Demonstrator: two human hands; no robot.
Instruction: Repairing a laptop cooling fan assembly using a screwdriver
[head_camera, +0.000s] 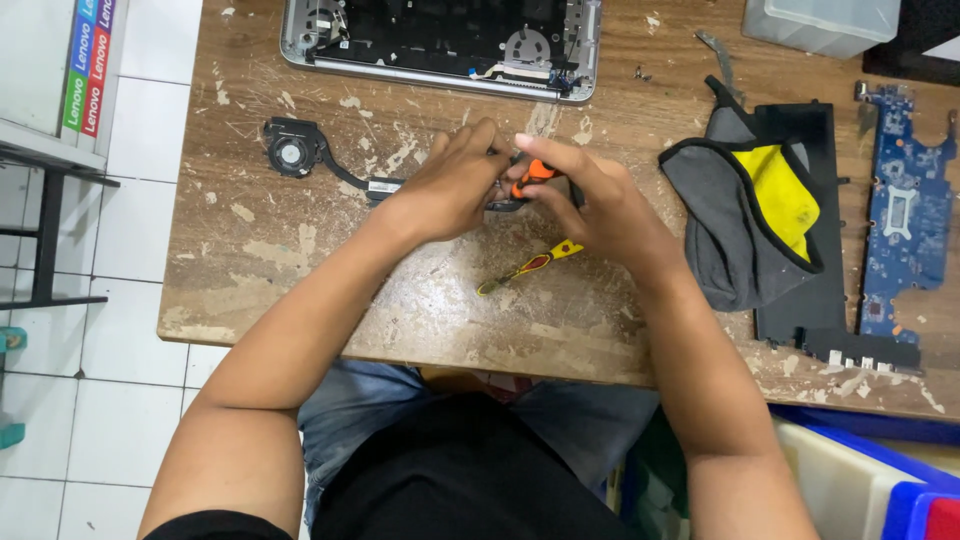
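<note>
My left hand (455, 180) and my right hand (590, 200) meet at the middle of the worn wooden table (300, 250). The right hand grips an orange-handled screwdriver (535, 172). The left hand presses on the near end of a black laptop cooling assembly, whose round fan (292, 152) and heat pipe (345, 175) stretch away to the left. Fingers hide the part under the screwdriver's tip. A small yellow-and-red tool (530, 265) lies on the table just below the hands.
An opened laptop chassis (440, 40) lies at the table's far edge. To the right are a grey-and-yellow cloth pouch (750, 210), a black panel (810, 320), a blue circuit board (905, 210) and a clear plastic box (820, 22). Blue and white bins (870, 470) stand at lower right.
</note>
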